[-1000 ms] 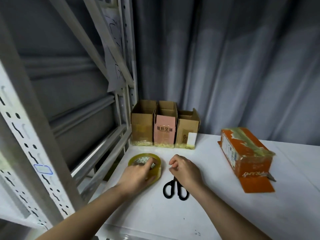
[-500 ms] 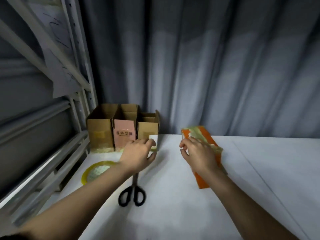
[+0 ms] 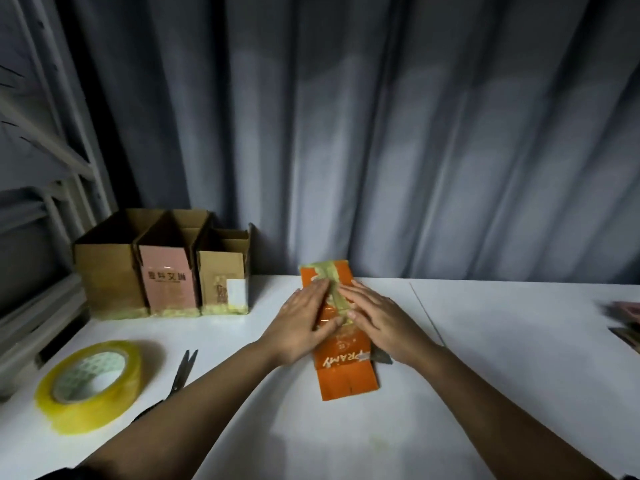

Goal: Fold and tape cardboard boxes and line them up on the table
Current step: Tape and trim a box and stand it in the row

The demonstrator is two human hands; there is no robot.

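Observation:
An orange box with a yellowish tape strip along its top lies on the white table, its open flap toward me. My left hand presses flat on the box's left side with straight fingers. My right hand presses flat on its right side, fingertips at the tape. Three open-topped boxes stand in a row at the back left: a brown box, a pink box and a smaller brown box. A roll of yellow tape and black scissors lie at the left.
A grey curtain hangs behind the table. A metal shelving rack stands along the left edge. Flat cardboard pieces lie at the far right edge of the table.
Both hands left the tape roll and scissors and moved right onto the orange box. The view turned right, and the box now lies lengthwise in front of me.

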